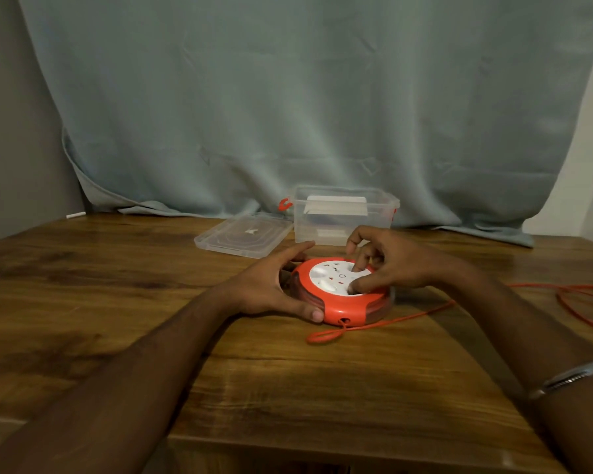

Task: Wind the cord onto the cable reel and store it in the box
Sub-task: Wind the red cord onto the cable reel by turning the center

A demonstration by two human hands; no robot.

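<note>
no readable text, cable reel markings too blurred

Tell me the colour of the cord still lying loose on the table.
Orange-red cord, matching the reel's casing; seen in the head view.

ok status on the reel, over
Left hand grips cable reel, right hand fingers on its hub. Cord partly unwound. Box open, path clear.

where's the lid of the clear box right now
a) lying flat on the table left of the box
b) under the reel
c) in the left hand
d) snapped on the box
a: the lid lies flat on the table just left of the open clear box, apart from both hands.
</note>
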